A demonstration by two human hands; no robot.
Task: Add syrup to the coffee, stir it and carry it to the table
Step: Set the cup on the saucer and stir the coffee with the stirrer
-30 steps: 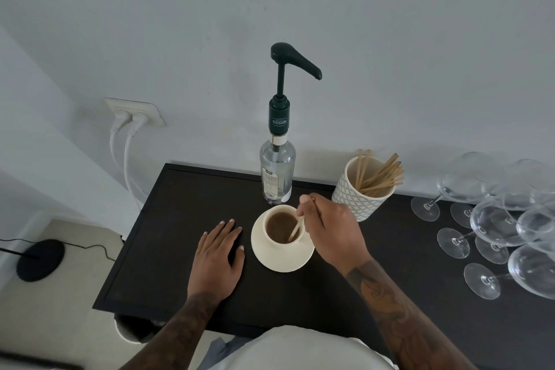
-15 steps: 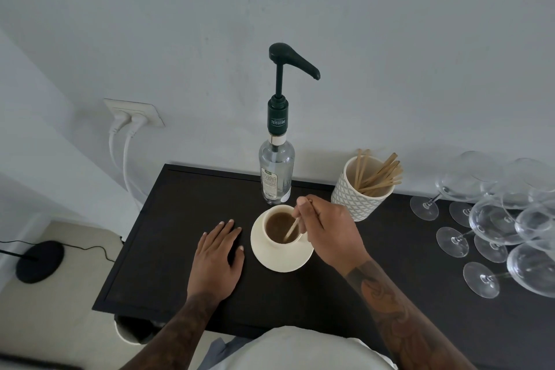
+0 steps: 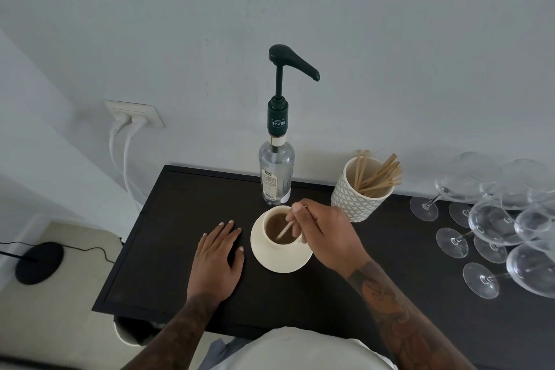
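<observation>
A cream cup of coffee (image 3: 271, 239) stands on a cream saucer (image 3: 264, 258) on the dark counter (image 3: 168, 237). My right hand (image 3: 326, 234) pinches a wooden stir stick (image 3: 286, 228) whose lower end dips into the coffee. My left hand (image 3: 217, 258) lies flat on the counter just left of the saucer, fingers straight. Behind the cup stands the clear syrup bottle (image 3: 276, 174) with a dark green pump.
A patterned white pot (image 3: 357, 198) holding several wooden sticks stands right of the bottle. Several wine glasses (image 3: 495, 219) crowd the counter's right side. Two white plugs (image 3: 129, 120) sit in a wall socket at the left. The counter's front edge is near my body.
The stick's lower end has swung from the cup's right side toward the middle and front of the coffee as my right hand turns. My left hand has stayed flat.
</observation>
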